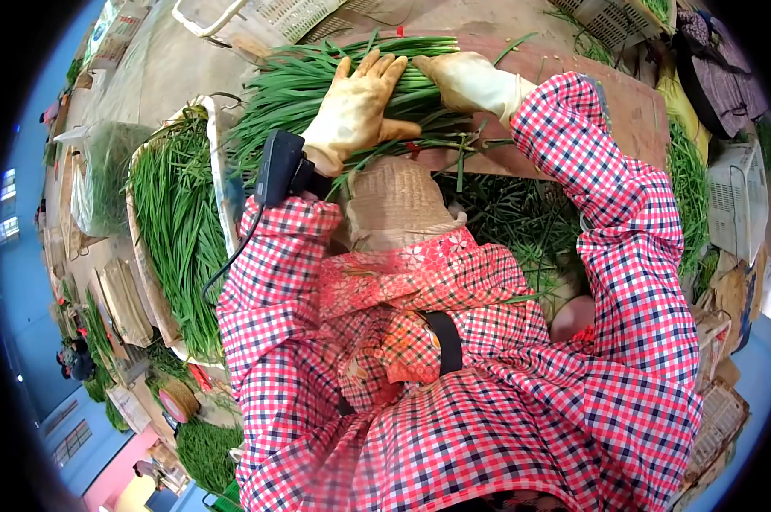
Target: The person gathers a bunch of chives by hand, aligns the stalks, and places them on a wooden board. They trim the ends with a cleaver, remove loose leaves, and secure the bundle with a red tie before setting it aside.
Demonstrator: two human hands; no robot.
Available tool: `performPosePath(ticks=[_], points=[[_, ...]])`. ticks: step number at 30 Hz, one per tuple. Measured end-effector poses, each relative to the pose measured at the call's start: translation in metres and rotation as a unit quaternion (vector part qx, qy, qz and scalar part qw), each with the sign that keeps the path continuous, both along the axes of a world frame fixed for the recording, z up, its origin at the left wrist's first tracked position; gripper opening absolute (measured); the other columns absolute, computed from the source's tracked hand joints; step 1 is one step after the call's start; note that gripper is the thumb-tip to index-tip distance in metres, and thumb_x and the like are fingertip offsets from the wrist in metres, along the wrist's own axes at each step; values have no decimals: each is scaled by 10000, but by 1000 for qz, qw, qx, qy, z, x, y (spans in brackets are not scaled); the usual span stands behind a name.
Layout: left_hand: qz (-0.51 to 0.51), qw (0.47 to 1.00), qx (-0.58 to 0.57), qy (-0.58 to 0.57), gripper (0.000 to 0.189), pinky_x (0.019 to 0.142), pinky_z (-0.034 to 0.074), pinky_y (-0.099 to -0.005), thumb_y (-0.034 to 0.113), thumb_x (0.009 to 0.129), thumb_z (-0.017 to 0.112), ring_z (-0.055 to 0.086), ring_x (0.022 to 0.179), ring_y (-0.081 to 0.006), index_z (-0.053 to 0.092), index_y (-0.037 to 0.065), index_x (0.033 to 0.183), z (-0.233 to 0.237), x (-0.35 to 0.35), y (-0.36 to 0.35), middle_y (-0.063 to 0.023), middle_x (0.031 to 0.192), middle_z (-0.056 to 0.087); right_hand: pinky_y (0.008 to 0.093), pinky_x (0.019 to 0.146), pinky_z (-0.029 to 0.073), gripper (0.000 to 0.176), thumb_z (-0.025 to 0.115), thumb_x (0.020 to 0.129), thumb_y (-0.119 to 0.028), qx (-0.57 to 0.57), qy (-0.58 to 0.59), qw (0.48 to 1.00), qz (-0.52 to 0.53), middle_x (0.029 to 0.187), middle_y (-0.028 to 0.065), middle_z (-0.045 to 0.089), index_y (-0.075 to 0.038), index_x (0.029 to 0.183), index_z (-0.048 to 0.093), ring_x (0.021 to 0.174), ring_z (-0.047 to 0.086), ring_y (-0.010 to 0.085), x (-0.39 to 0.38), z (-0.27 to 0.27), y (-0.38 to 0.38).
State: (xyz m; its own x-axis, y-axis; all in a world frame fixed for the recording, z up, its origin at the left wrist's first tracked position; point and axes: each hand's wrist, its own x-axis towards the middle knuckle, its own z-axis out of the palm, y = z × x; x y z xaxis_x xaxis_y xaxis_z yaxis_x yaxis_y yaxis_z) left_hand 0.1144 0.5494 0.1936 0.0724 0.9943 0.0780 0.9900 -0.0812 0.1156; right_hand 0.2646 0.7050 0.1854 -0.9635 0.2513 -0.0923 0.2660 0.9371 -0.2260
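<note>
A thick heap of garlic chives (296,81) lies on a reddish-brown board (573,102), pale stalk ends pointing right. My left hand (356,107), in a stained whitish glove, rests flat on the chives with fingers spread and thumb out to the right. A black box-shaped device (280,166) is strapped at that wrist. At the stalk ends, my right hand (471,81), gloved too, has its fingers bent together against the chives; its fingertips are partly hidden. Small red bits show at the heap's upper and lower edges.
A white-rimmed crate (134,226) full of chives stands at my left. Dark loose leaves (522,213) lie below the board. Further chives (686,196) and a white crate (735,200) are at the right. Another basket (292,17) stands beyond the board.
</note>
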Motion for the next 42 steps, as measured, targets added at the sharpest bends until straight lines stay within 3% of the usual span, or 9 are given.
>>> performPosePath(ticks=[14, 17, 19, 25, 29, 35, 37, 39, 42], points=[[62, 990, -77, 105, 1264, 1155, 177, -587, 501, 617, 847, 209, 1464, -344, 104, 59, 1540, -22, 22, 0, -136, 1566, 275, 463, 762, 520, 499, 623, 776, -30, 61, 55, 993, -80, 935, 147, 689, -76, 1268, 553, 888, 662, 339, 66, 5, 18], [65, 990, -45, 120, 1228, 1144, 233, -552, 446, 584, 873, 313, 1412, -341, 184, 69, 1527, -21, 21, 2, -119, 1504, 375, 392, 625, 523, 297, 627, 785, -66, 172, 146, 969, -105, 825, 119, 662, -67, 1080, 594, 754, 661, 297, 93, 1, -4], [69, 986, -72, 137, 1214, 1137, 247, -547, 446, 587, 870, 350, 1388, -333, 195, 72, 1524, -18, 25, 5, -115, 1492, 391, 346, 636, 511, 289, 613, 793, -86, 81, 347, 933, 51, 824, 74, 658, -83, 1082, 610, 772, 658, 243, 99, -13, -33], [98, 981, -67, 157, 1139, 1052, 373, -466, 417, 597, 865, 511, 1198, -250, 255, 86, 1500, -12, 35, 5, -69, 1306, 518, 357, 635, 481, 104, 585, 755, -177, 219, 164, 961, 39, 801, 21, 548, -122, 840, 606, 735, 580, 200, 117, -53, -104], [95, 982, -53, 153, 1094, 1018, 395, -447, 392, 605, 863, 544, 1156, -237, 287, 100, 1489, -13, 33, 3, -65, 1273, 548, 442, 682, 527, 227, 626, 841, -307, -67, -184, 981, -3, 738, 127, 661, -84, 819, 668, 724, 666, 320, 161, -14, -111], [91, 969, -72, 217, 1017, 956, 437, -430, 380, 651, 835, 610, 1025, -233, 321, 64, 1469, -16, 37, 7, -81, 1155, 592, 443, 698, 537, 184, 632, 879, -190, 22, 304, 949, -78, 838, 167, 680, -43, 981, 676, 803, 668, 346, 56, 46, -46], [99, 972, -57, 203, 1001, 892, 472, -380, 388, 631, 846, 610, 1007, -237, 363, 67, 1448, -24, 35, 9, -89, 1121, 590, 408, 819, 533, 288, 610, 908, -207, 8, 296, 954, -47, 1107, 136, 681, -69, 1159, 648, 1001, 652, 311, -2, 27, -9], [120, 979, -51, 159, 1014, 879, 479, -370, 389, 600, 865, 604, 1013, -255, 380, 75, 1433, -26, 34, 10, -105, 1114, 589, 413, 841, 525, 314, 565, 931, -234, 35, 81, 993, -75, 1122, 142, 677, -66, 1186, 639, 1003, 650, 321, -55, 24, 9], [109, 975, 58, 182, 447, 833, 494, -400, 196, 794, 663, 595, 1002, -298, 576, 37, 1203, -52, 28, 15, -149, 1036, 619, 416, 869, 515, 345, 503, 956, -271, 26, -28, 997, -73, 1127, 153, 675, -61, 1195, 640, 1019, 643, 337, -83, 15, 4]])
